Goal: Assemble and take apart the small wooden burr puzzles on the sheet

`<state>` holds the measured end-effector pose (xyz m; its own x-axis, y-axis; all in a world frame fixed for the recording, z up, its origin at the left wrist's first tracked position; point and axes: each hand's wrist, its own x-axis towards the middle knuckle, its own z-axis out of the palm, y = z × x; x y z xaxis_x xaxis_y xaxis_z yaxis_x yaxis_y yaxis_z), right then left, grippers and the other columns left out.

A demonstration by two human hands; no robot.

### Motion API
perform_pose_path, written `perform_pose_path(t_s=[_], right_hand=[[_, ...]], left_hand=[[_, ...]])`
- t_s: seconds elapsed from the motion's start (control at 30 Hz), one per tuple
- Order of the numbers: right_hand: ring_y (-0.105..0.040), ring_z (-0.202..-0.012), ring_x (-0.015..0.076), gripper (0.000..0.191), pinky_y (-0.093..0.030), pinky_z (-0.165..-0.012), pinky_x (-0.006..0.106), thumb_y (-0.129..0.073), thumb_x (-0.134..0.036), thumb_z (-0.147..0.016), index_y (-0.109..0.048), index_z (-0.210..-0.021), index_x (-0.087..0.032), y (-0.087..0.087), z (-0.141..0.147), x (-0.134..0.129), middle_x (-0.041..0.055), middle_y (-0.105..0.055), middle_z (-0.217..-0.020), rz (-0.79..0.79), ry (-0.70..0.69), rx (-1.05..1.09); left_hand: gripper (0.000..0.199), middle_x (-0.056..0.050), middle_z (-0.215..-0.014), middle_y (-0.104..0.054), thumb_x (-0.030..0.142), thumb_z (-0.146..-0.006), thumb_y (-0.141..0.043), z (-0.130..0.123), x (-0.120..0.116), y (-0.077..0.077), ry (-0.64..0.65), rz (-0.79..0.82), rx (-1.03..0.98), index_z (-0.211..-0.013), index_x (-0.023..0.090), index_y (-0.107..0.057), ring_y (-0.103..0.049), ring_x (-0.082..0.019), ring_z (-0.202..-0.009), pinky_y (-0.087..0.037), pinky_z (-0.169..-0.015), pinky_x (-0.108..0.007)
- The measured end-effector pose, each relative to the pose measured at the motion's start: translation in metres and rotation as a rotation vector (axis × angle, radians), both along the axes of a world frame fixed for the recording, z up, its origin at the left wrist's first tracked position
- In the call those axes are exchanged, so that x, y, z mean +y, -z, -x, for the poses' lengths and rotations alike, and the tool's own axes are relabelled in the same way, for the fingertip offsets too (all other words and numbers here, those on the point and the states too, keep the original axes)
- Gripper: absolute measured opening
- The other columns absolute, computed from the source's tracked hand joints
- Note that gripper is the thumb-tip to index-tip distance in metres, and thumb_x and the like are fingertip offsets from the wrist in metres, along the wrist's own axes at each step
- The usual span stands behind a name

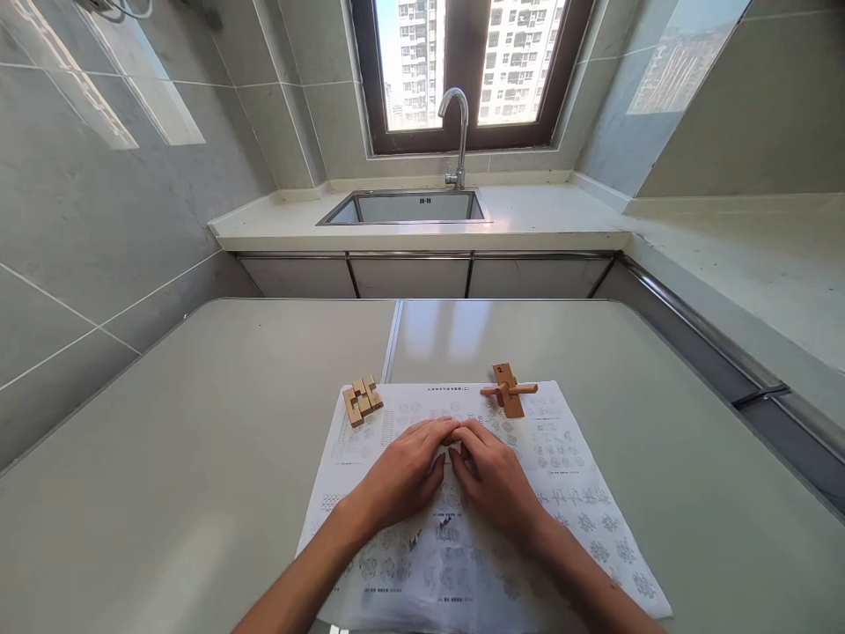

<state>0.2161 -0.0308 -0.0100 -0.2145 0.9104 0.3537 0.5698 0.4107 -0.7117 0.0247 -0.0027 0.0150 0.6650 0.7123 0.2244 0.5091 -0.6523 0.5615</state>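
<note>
On the printed paper sheet [370,550], my left hand [407,467] and my right hand [495,475] meet at the fingertips. The fingers of each are curled and pressed together, thumbs pointing inward, and the space under them is hidden. Beyond my left hand, an interlocked group of light wooden pieces [363,401] sits at the sheet's upper left edge. A brown flat wooden piece marked 2 [511,404], crossed by a reddish rod, lies near the upper right edge. Neither wooden item touches my hands.
The sheet lies on a pale table [165,458] with a seam [393,339] running away from me. Behind it are a white counter [547,207], a sink [415,208], a faucet [463,132] and a window. Another counter [753,255] runs along the right.
</note>
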Motion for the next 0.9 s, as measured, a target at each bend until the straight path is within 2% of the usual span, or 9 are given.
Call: perform_pose_path(t_s=[0.57,0.9], right_hand=[[-0.067,-0.092,0.0237,0.021,-0.055,-0.078,0.035,-0.051,-0.008,-0.099,-0.064,-0.103,-0.024,0.0006,0.0003,-0.0002,0.0058,-0.071,-0.107,0.010,0.000,0.000],[-0.067,-0.089,0.0232,0.021,-0.053,-0.076,0.034,-0.050,-0.008,-0.099,-0.064,-0.101,-0.024,0.0004,0.0010,-0.0003,0.0060,-0.070,-0.105,-0.004,0.005,0.003]], left_hand=[[0.067,-0.006,-0.154,-0.060,0.004,-0.094,-0.052,0.0002,0.0002,0.0020,-0.003,0.001,0.002,-0.155,0.028,-0.043,-0.057,-0.024,-0.143,-0.050,-0.122,-0.047],[0.067,-0.008,-0.153,-0.061,-0.001,-0.092,-0.045,0.0004,0.0008,0.0032,-0.001,-0.019,-0.032,-0.154,0.025,-0.047,-0.059,-0.024,-0.142,-0.052,-0.120,-0.047]])
